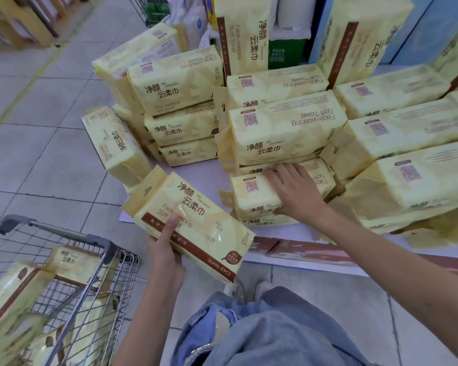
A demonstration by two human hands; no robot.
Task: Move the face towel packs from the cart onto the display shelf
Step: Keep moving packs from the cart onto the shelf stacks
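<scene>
My left hand (pixel 167 252) grips a yellow face towel pack (pixel 196 220) from below, thumb on its front, holding it above the low display shelf's (pixel 302 235) front edge. My right hand (pixel 294 192) lies on a stacked pack (pixel 254 196) on the shelf, fingers spread over its top and thumb on its near side. Several more yellow packs are piled on the shelf in stacks (pixel 283 128). The wire cart (pixel 98 276) at lower left holds several further packs (pixel 16 289).
One pack (pixel 114 143) leans at the shelf's left corner, partly over the tiled floor (pixel 43 107). Upright packs and blue boxes (pixel 418 27) stand behind the stacks. Another cart (pixel 148 9) is at the top. My knees in jeans (pixel 262 331) are close to the shelf edge.
</scene>
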